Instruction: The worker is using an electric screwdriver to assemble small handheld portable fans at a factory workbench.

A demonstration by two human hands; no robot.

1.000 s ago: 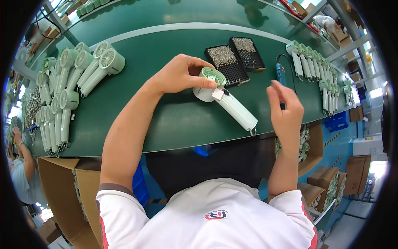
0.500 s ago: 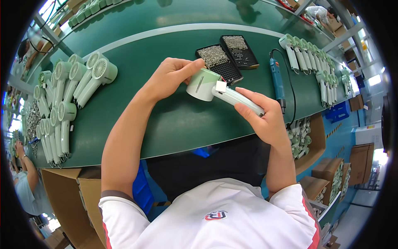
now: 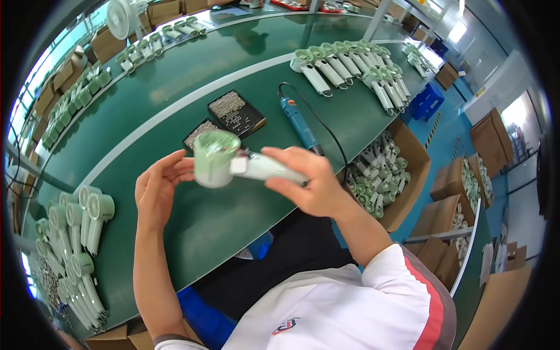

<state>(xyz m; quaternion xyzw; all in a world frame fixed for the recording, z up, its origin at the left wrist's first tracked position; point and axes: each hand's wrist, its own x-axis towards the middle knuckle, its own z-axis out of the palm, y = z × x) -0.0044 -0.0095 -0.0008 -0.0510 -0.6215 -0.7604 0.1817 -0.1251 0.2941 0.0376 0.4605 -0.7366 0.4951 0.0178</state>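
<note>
A light green and white handheld fan [image 3: 216, 162] is held above the table, slightly blurred. Its round head lies to the left, and the open side facing up shows parts inside. My right hand [image 3: 312, 178] grips the white handle between thumb and fingers. A small white square piece [image 3: 238, 165] sits where handle and head meet. Beside the head's left side is my left hand [image 3: 157, 189], its fingers loosely curved and apart; whether the fingertips touch the head I cannot tell. Just behind the fan are two black trays [image 3: 252, 119] with many small metal pieces.
A blue electric screwdriver [image 3: 298, 122] with a black cord lies right of the trays. Fans stand grouped at the left [image 3: 73, 219] and in rows at the far right [image 3: 338, 61]. A cardboard box [image 3: 413, 195] of fan parts stands against the table's right front edge.
The view has swung to the right. The fan's head has tipped so its open side shows more, and my left hand has moved from its top to its left side. My right hand keeps the handle.
</note>
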